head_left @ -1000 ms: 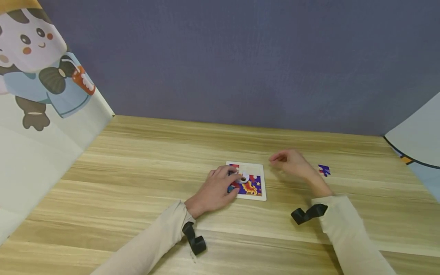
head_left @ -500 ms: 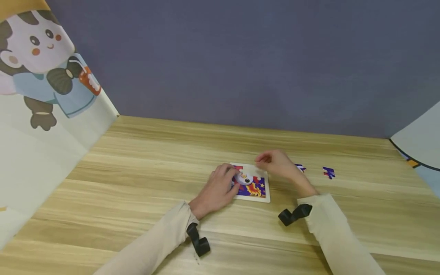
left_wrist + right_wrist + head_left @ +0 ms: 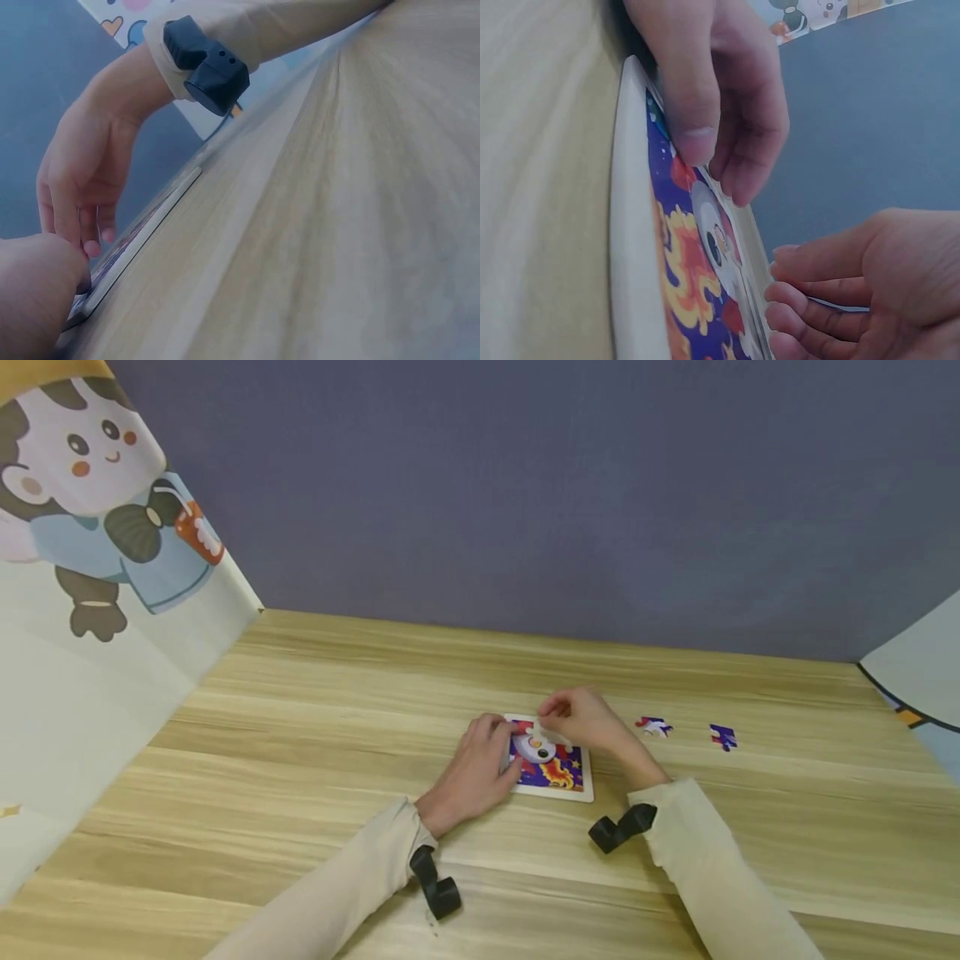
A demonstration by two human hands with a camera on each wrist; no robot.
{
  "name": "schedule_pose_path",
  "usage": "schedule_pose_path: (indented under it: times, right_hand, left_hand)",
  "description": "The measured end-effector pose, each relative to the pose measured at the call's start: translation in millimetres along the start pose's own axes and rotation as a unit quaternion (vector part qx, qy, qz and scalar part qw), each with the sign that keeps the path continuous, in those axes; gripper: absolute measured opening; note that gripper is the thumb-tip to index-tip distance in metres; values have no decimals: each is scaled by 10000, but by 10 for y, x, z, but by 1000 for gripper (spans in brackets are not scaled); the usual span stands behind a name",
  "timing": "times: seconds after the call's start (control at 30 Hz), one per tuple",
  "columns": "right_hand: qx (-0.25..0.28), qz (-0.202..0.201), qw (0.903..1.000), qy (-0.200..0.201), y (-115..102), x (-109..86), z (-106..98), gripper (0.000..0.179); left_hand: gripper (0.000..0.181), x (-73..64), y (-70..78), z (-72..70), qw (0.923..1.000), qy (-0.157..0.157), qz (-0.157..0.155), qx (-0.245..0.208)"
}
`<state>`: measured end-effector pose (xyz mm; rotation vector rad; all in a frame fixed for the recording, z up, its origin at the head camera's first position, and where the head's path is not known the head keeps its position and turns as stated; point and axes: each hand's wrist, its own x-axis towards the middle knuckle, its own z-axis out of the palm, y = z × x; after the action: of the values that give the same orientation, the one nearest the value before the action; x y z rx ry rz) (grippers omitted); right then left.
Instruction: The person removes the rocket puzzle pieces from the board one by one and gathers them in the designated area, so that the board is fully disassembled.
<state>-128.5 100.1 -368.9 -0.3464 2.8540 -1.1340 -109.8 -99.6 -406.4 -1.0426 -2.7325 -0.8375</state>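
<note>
A small jigsaw puzzle point(image 3: 561, 770) in a white-rimmed tray lies on the wooden table. It pictures a penguin and orange flames on purple, and a pale patch shows at its top right. My left hand point(image 3: 476, 760) rests on the puzzle's left side. In the right wrist view that hand's thumb point(image 3: 697, 142) touches the picture and its fingers bend over the far side. Over the tray's top right my right hand point(image 3: 585, 718) bends down, thumb and fingertips drawn together. I cannot tell whether a piece is between them.
Two loose puzzle pieces lie right of the tray: one purple with white and red point(image 3: 654, 727), one mostly purple point(image 3: 723, 737). A dark blue-grey wall panel point(image 3: 525, 502) rises behind the table point(image 3: 337, 693). A cartoon-printed panel point(image 3: 150, 652) bounds the left.
My right hand has moved left from beside the tray to over its top right part, uncovering a loose piece on the table. My left hand has stayed on the puzzle.
</note>
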Motion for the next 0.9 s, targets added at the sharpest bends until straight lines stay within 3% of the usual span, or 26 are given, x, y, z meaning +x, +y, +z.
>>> schedule_pose_path:
  times: [0.2, 0.47, 0.9]
  right_hand:
    - [16, -21, 10000, -25, 14, -6, 19, 16]
    - [29, 247, 9995, -183, -2, -7, 57, 20]
    - [-257, -6, 9994, -251, -57, -53, 54, 22]
  left_hand:
    - [48, 8, 17, 4, 9999, -26, -162, -3]
    - [54, -4, 15, -8, 9986, -127, -431, 267]
    - [54, 1, 5, -7, 9982, -180, -323, 472]
